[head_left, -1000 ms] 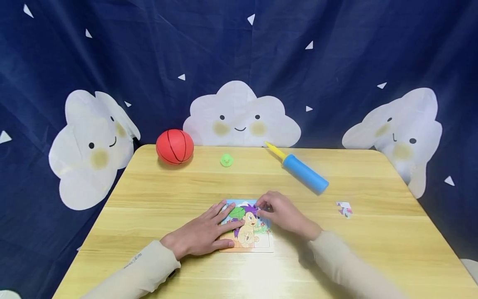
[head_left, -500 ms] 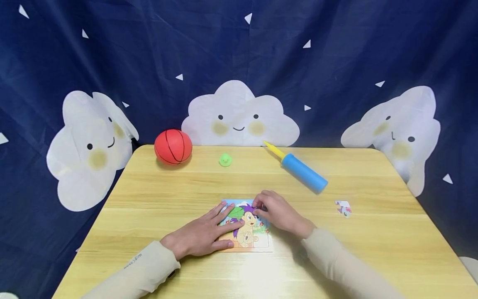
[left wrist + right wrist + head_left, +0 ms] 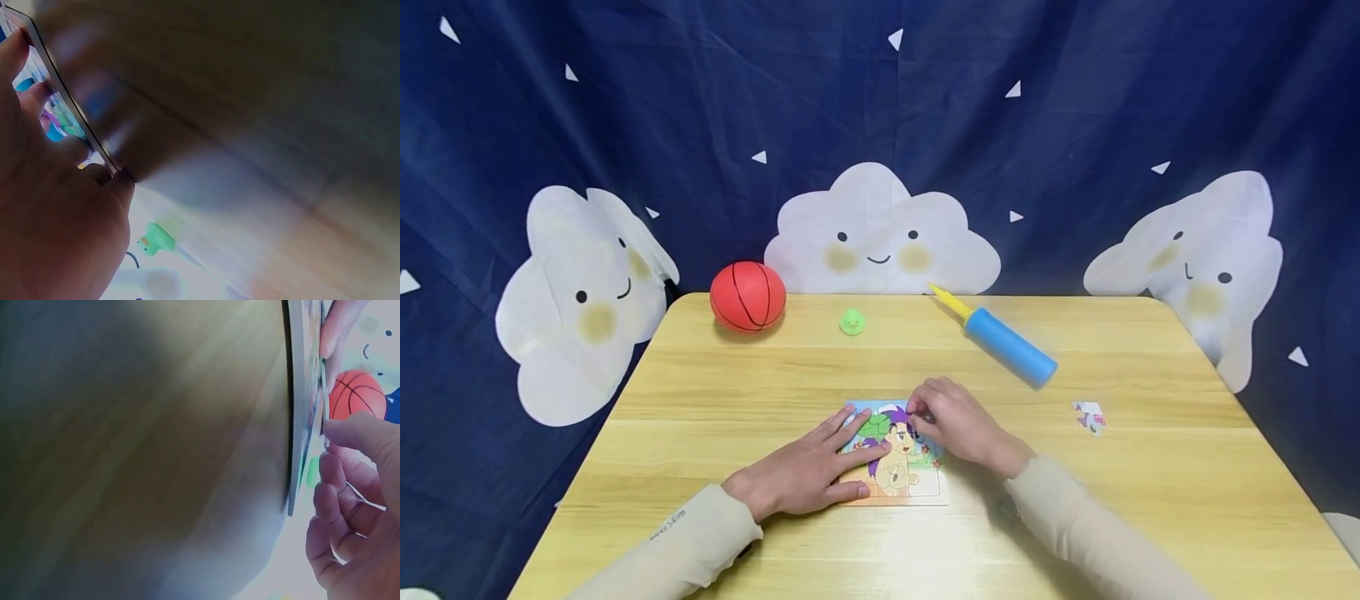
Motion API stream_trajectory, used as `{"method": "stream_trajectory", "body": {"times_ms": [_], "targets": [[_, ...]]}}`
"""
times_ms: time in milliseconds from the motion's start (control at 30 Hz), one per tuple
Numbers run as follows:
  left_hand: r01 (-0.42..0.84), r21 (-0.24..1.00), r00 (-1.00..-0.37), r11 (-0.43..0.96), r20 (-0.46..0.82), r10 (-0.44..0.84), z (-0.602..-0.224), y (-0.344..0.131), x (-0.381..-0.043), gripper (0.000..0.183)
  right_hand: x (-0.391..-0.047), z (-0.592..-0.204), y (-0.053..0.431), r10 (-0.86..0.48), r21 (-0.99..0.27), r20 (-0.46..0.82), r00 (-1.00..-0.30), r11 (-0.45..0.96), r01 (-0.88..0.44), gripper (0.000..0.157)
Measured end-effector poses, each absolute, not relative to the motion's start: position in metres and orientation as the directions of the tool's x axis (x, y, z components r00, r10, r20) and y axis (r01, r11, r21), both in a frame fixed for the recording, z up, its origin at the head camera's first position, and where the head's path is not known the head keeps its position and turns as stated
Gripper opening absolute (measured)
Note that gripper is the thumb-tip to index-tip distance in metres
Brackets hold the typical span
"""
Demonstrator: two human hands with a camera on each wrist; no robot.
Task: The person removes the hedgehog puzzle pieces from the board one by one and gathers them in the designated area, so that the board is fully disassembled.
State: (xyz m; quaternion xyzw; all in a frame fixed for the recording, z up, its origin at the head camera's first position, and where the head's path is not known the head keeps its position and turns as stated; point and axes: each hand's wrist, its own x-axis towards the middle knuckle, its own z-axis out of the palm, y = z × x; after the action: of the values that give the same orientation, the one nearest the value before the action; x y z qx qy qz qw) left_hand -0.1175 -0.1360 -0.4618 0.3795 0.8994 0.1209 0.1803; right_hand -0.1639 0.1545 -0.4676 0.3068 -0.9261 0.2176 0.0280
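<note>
A jigsaw puzzle (image 3: 891,501) with a purple-haired hedgehog picture lies on the table in the head view. My left hand (image 3: 808,462) rests on its left side, fingers spread and straight. At the upper right corner, my right hand (image 3: 958,425) pinches a puzzle piece (image 3: 325,403) between thumb and forefinger, close over the board. That piece shows edge-on in the right wrist view and is mostly hidden by the fingers in the head view. A pale slot shows at the board's lower right. Loose puzzle pieces (image 3: 1091,417) lie farther right.
A wooden table (image 3: 715,400) carries a red toy basketball (image 3: 748,297) at the back left, a small green duck (image 3: 852,322) at the back, and a blue pump (image 3: 1011,346) with a yellow nozzle. Behind hangs a dark blue curtain (image 3: 820,75) with clouds.
My right hand has shifted slightly left, its fingertips staying at the puzzle's upper right. The left hand stays in place on the board.
</note>
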Motion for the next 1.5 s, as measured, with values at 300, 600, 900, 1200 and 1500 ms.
{"method": "stream_trajectory", "body": {"times_ms": [300, 600, 900, 1200, 1500], "targets": [[0.652, 0.342, -0.642, 0.677, -0.226, 0.733, -0.464, -0.134, -0.119, 0.061, -0.164, -0.462, 0.189, -0.483, -0.473, 0.227, -0.846, 0.704, -0.529, 0.013], [0.648, 0.341, -0.646, 0.681, -0.228, 0.729, -0.464, -0.135, -0.118, 0.062, -0.148, -0.459, 0.255, -0.364, -0.564, 0.228, -0.903, 0.707, -0.427, 0.011], [0.644, 0.33, -0.653, 0.69, -0.234, 0.721, -0.464, -0.135, -0.117, 0.071, -0.127, -0.459, 0.314, -0.312, -0.496, 0.304, -0.9, 0.755, -0.429, 0.02], [0.632, 0.335, -0.659, 0.699, -0.243, 0.712, -0.464, -0.135, -0.117, 0.074, -0.124, -0.469, 0.362, -0.292, -0.507, 0.297, -0.909, 0.759, -0.41, 0.019], [0.632, 0.336, -0.657, 0.698, -0.246, 0.713, -0.465, -0.135, -0.118, 0.075, -0.128, -0.473, 0.38, -0.297, -0.483, 0.259, -0.919, 0.784, -0.39, 0.02]]}}
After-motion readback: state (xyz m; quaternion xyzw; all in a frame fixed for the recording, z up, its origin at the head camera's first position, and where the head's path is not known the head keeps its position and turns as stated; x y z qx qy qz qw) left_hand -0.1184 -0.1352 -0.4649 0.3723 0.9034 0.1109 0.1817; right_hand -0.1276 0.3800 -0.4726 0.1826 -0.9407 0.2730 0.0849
